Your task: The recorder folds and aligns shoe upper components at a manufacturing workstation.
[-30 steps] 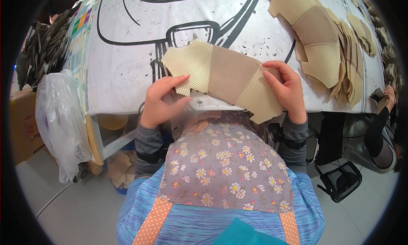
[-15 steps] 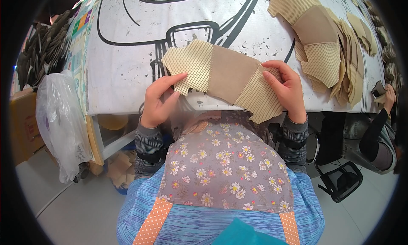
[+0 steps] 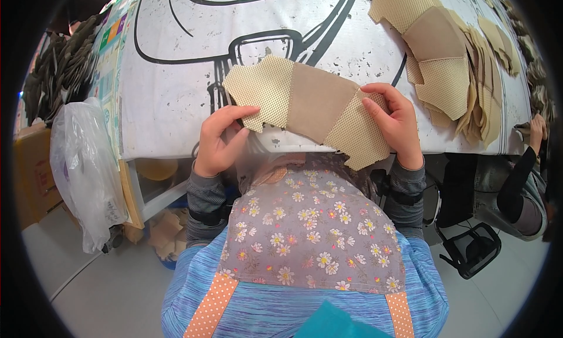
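Observation:
A curved panel [image 3: 319, 102] of three joined leather-like pieces, smooth brown between two perforated cream ends, lies at the table's front edge. Its right end dips past the edge. My right hand [image 3: 397, 120] is closed on that end, thumb on top near the seam and index finger at the upper edge. At the cream left end, my left hand [image 3: 220, 139] holds the lower corner, its index finger across the surface and its thumb near the notched edge. Its other fingers are mostly hidden.
A pile of similar panels [image 3: 440, 62] lies on the right of the white printed table [image 3: 176, 103]. Dark pieces [image 3: 61, 68] are stacked at far left, above a plastic bag [image 3: 88, 168] and cardboard box [image 3: 35, 173]. Another person's hand [image 3: 536, 132] works at far right.
My left index finger has slid slightly down the cream end. The panel and my right hand stay nearly still. At far right, the other person's hand has shifted a little.

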Motion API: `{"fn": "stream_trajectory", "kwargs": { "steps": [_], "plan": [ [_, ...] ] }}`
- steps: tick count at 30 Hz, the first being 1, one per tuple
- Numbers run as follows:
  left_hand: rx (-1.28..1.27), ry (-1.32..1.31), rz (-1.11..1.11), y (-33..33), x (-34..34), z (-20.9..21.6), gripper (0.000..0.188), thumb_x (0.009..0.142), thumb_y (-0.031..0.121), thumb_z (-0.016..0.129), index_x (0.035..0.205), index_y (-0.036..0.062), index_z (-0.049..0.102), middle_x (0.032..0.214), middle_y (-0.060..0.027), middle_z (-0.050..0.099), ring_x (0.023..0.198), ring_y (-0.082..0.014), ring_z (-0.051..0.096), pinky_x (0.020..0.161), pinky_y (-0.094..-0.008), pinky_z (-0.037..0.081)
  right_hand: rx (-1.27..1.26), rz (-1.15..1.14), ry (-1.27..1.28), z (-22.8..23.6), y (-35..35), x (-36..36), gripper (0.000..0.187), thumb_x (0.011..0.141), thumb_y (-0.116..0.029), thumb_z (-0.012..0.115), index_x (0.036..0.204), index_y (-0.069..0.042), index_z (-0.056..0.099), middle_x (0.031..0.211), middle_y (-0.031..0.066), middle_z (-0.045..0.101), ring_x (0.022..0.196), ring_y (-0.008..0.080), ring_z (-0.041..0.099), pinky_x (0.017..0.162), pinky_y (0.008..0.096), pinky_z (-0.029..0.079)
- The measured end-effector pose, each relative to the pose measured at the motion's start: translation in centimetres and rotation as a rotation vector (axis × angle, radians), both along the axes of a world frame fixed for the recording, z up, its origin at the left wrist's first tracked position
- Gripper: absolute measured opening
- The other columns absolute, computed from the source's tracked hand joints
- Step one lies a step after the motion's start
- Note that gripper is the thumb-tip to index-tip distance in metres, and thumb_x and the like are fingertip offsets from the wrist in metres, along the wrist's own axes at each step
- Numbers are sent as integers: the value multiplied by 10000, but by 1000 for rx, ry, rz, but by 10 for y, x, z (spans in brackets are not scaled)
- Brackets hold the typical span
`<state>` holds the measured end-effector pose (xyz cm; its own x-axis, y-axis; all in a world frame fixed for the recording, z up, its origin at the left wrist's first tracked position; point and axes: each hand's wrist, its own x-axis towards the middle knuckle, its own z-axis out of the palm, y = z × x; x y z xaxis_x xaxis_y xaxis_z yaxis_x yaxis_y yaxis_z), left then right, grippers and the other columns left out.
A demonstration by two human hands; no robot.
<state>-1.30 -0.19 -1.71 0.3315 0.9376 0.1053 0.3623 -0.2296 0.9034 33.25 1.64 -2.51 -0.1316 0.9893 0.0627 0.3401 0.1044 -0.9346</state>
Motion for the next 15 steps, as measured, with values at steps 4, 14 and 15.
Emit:
{"fn": "stream_trajectory", "kwargs": {
  "steps": [4,14,15],
  "plan": [
    [27,16,3,0,0,-2,382,773,22,571,1142,-1,666,1015,-93,677,802,-143,567,702,-251,436,4,5,-6,1,1,0,199,893,-126,668,1058,-15,660,873,48,688,779,94,621,707,233,482],
    [39,31,10,1,2,1,364,750,16,637,1112,15,680,972,-89,677,780,-158,569,704,-268,445,-11,1,-15,3,0,-1,189,893,-116,669,1053,-16,660,865,40,679,783,86,613,714,229,478],
    [38,24,9,1,3,1,361,749,13,641,1107,14,681,965,-93,675,779,-162,572,704,-270,446,-13,1,-9,3,0,-1,188,893,-114,669,1053,-16,659,864,39,677,785,86,613,716,229,478]
  ]
}}
